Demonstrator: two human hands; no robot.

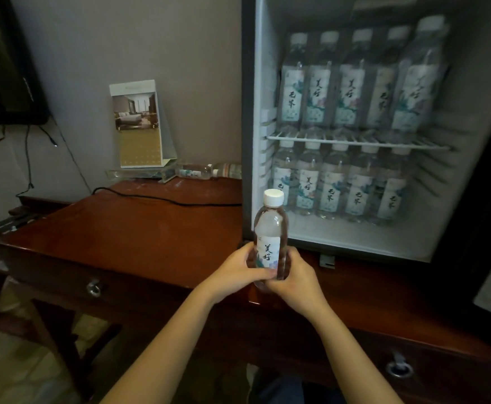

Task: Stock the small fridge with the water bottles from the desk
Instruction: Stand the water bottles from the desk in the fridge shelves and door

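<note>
The water bottle [270, 225] is upright at lower centre of the frame, cap up. The left hand [238, 272] and right hand [296, 275] both grip its lower half, probably to steady it for loading. Behind it, at right, the open fridge [248, 112] holds two rows of bottles [352, 91]. Two spare bottles [197, 170] lie on the desk [122, 228] at mid-frame.

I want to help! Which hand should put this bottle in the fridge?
Probably the right hand. Both hands grip the bottle, but the right is nearer the open fridge; the left hand is farther.
</note>
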